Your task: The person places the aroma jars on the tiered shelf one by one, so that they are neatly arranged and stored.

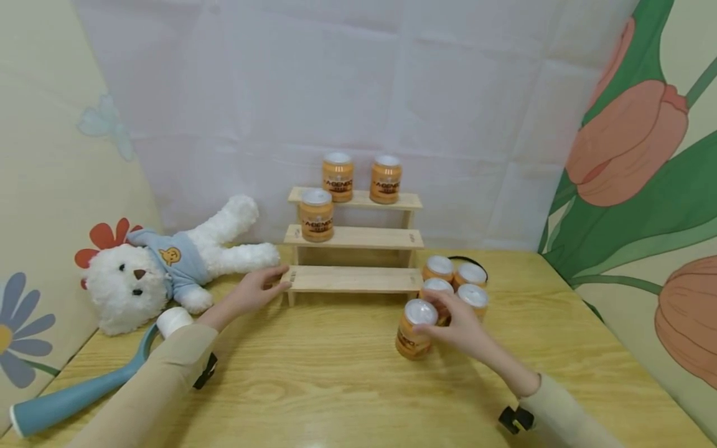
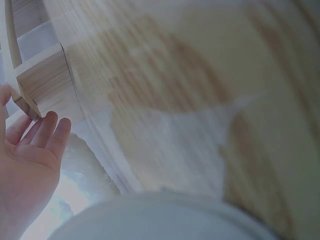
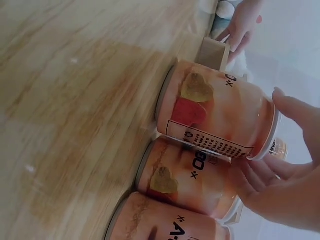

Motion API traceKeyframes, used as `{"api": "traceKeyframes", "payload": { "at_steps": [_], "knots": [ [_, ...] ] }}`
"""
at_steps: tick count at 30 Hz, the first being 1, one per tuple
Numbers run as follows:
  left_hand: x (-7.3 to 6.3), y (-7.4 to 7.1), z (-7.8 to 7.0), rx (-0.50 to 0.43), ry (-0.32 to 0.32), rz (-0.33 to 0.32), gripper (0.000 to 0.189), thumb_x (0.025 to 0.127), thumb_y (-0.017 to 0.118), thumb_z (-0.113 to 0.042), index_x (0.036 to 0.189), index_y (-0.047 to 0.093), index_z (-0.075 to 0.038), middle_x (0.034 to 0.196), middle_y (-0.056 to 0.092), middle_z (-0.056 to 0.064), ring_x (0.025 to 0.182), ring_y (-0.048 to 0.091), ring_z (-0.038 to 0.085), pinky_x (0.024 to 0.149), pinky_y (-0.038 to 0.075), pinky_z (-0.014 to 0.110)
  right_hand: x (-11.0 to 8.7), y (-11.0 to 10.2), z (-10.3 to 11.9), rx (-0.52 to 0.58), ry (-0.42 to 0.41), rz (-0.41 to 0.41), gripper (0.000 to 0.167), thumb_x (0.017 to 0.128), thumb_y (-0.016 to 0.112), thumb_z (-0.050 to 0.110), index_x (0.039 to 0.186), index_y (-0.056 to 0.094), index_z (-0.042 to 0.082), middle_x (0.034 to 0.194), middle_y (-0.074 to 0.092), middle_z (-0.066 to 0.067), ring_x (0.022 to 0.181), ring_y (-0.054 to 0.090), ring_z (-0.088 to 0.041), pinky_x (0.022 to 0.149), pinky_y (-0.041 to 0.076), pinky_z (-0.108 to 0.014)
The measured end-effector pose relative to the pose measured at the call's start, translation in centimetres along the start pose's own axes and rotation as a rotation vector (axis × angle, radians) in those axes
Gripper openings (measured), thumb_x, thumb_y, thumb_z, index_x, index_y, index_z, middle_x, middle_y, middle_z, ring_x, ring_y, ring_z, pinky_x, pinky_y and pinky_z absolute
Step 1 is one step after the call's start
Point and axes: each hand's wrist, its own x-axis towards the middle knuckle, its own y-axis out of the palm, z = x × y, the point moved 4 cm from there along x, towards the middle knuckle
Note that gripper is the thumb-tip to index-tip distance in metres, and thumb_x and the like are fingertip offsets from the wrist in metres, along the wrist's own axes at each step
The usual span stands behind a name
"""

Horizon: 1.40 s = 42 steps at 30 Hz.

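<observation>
While the rack (image 1: 355,280) is being held at left by the left hand (image 1: 254,291) | the near can (image 1: 410,342), at right, is being gripped by the right hand (image 1: 463,325) | pick-up is apparently being done | steady lifting is probably being required

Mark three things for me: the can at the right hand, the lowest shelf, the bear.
Can (image 1: 412,335): head view, on its side, below the lid.
Lowest shelf (image 1: 355,279): head view, on its top board.
Bear (image 1: 187,258): head view, on its blue shirt.
</observation>
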Motion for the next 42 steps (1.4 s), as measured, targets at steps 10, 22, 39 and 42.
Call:
{"api": "traceKeyframes", "payload": {
  "at_steps": [10, 22, 39, 42],
  "knots": [
    [0.0, -0.1, -0.1, 0.009, -0.005, -0.004, 0.059, 0.098, 0.051, -0.033, 0.142, 0.037, 0.004, 0.142, 0.04, 0.027, 0.126, 0.044, 0.042, 0.101, 0.043, 0.052, 0.1, 0.3, 0.1, 0.123, -0.06, 0.182, 0.069, 0.084, 0.071, 0.022, 0.143, 0.038, 0.004, 0.135, 0.054, -0.012, 0.123, 0.052, -0.03, 0.103, 0.04, -0.05],
    [0.0, 0.0, 0.0, 0.006, -0.001, 0.0, 0.062, 0.097, 0.05, -0.036, 0.142, 0.036, 0.004, 0.143, 0.039, 0.026, 0.127, 0.043, 0.042, 0.101, 0.043, 0.053, -0.4, 1.3, 0.8, 0.017, 0.136, 0.033, 0.07, 0.07, 0.082, 0.038, 0.124, 0.055, 0.003, 0.119, 0.061, -0.011, 0.109, 0.058, -0.025, 0.091, 0.05, -0.042],
    [0.0, -0.1, -0.1, 0.015, 0.015, -0.003, 0.059, 0.098, 0.051, -0.031, 0.141, 0.037, 0.006, 0.141, 0.04, 0.028, 0.126, 0.044, 0.043, 0.1, 0.044, 0.052, -0.7, 1.6, -0.1, 0.106, 0.224, 0.113, 0.076, 0.074, 0.079, 0.038, 0.134, 0.048, 0.004, 0.126, 0.058, -0.015, 0.115, 0.056, -0.03, 0.095, 0.047, -0.047],
    [0.0, 0.0, -0.2, 0.007, 0.022, -0.006, 0.058, 0.097, 0.052, -0.03, 0.14, 0.037, 0.007, 0.141, 0.041, 0.028, 0.125, 0.044, 0.043, 0.1, 0.044, 0.052, -0.6, 1.8, -0.1, 0.088, 0.254, 0.094, 0.071, 0.072, 0.08, 0.04, 0.129, 0.053, 0.007, 0.12, 0.062, -0.011, 0.11, 0.058, -0.026, 0.091, 0.049, -0.044]
  ]
}}
